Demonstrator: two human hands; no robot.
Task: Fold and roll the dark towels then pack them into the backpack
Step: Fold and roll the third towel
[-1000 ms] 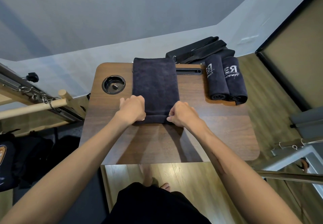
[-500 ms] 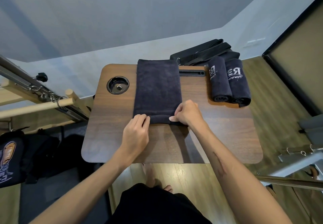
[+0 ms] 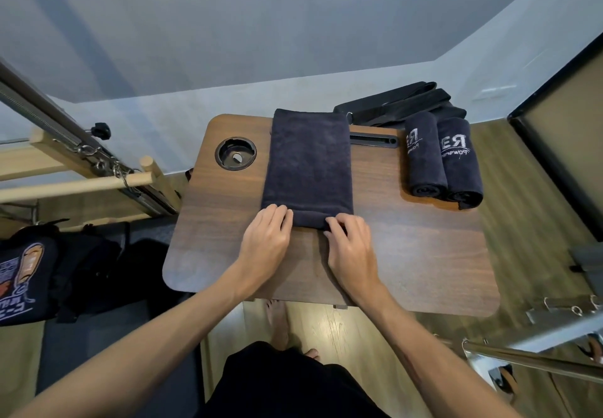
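Observation:
A folded dark towel [image 3: 308, 163] lies lengthwise on the wooden table [image 3: 424, 254], its near edge turned into a small roll. My left hand [image 3: 266, 241] rests its fairly straight fingers against the left end of that roll. My right hand [image 3: 350, 248] curls its fingers over the roll's right end. Two rolled dark towels [image 3: 442, 159] with white lettering lie side by side at the table's far right. A black bag with straps [image 3: 401, 101] sits just behind the table's far edge.
A round cup holder [image 3: 235, 154] is sunk into the table's far left, and a black slot [image 3: 373, 141] runs along the far edge. Dark bags [image 3: 88, 274] sit on the floor at left. Wooden bars and metal frames stand on both sides.
My left hand let go of the roll, drew back, then came to rest at the roll's left end. My right hand has stayed on the right end.

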